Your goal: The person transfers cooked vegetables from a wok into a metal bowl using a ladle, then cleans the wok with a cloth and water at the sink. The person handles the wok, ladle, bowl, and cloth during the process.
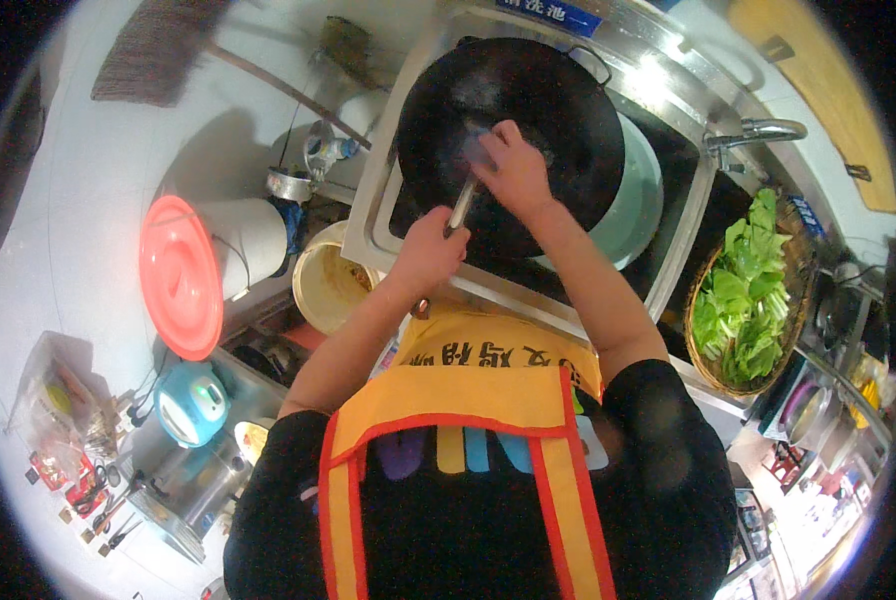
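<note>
A large black wok (pixel 568 97) sits in the steel sink (pixel 677 247), over a pale green basin (pixel 639 202). My left hand (pixel 429 251) is closed round the dark end of a metal-handled utensil (pixel 463 201), which slants up over the wok. My right hand (pixel 514 169) has its fingers curled over the utensil's far end. That end is blurred and partly covered by the fingers, so its exact shape cannot be told.
A steel faucet (pixel 763 131) stands right of the sink, with a wicker basket (pixel 692 330) of leafy greens (pixel 748 292) nearby. Left are a cream bucket (pixel 316 289), a white bin with a red lid (pixel 181 277), a broom (pixel 151 52) and a blue-and-white appliance (pixel 191 403).
</note>
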{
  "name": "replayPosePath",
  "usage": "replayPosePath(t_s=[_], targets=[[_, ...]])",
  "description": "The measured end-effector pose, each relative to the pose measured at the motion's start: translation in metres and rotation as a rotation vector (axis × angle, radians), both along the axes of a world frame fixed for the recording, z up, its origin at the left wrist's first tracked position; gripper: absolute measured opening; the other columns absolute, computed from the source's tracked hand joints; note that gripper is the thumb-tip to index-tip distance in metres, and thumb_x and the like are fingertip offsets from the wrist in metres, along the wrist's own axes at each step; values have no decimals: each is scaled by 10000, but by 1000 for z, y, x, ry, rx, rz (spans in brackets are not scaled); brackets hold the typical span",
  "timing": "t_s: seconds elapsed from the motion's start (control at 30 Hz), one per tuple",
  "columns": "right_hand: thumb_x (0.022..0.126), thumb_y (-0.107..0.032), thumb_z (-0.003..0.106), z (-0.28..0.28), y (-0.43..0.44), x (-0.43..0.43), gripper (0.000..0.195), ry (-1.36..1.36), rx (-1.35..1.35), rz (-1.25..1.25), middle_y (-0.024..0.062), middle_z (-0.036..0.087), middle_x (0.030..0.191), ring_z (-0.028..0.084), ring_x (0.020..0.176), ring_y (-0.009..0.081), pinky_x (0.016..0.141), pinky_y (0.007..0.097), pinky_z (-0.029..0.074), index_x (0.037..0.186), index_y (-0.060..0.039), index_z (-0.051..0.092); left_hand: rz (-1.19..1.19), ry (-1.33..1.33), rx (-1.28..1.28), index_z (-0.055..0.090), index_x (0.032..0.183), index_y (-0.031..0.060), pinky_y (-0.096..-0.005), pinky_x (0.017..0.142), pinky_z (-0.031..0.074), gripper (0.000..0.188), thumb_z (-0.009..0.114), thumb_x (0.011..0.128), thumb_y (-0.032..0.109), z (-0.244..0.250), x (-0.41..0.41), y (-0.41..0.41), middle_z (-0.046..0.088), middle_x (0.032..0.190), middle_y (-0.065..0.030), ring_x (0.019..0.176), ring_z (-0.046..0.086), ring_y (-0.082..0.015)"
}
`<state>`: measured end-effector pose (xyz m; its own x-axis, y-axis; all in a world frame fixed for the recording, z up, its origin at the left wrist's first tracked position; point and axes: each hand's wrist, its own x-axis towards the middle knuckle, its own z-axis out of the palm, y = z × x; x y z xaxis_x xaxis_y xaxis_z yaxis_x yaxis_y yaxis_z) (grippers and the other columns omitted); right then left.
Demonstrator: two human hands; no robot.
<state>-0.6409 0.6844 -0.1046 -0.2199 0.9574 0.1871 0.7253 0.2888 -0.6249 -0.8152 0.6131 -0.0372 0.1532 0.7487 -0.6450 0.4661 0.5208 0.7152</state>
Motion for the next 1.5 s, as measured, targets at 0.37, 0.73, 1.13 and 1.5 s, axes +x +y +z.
replayPosePath(t_s=[0.37,0.73,1.13,1.5], targets=[[823,-348,727,16,10,7,367,215,3,-215,179,611,1071,639,906,383,787,447,542,1024,-46,669,-225,409,350,571,877,-14,-517,691,468,332,586,938,312,-15,-18,5,621,759,-253,782,603,-456],[868,-461,626,-56,66,50,437,-19,4,-398,202,658,927,651,805,380,704,465,538,873,-24,657,-311,399,305,588,843,-3,-528,686,459,474,543,956,455,-21,-44,-12,618,765,-259,777,604,-465],[864,-441,638,2,57,3,428,157,-45,-145,223,672,844,654,825,420,742,491,524,965,-25,647,-565,654,434,580,825,51,-523,628,498,408,531,966,430,-11,-47,11,644,712,-195,704,637,-423],[912,-317,689,-31,44,40,365,964,-581,-466,54,690,997,646,868,154,812,293,510,1143,-35,673,-459,675,482,559,841,54,-519,616,487,398,523,972,428,-18,-45,12,636,705,-195,689,629,-416]])
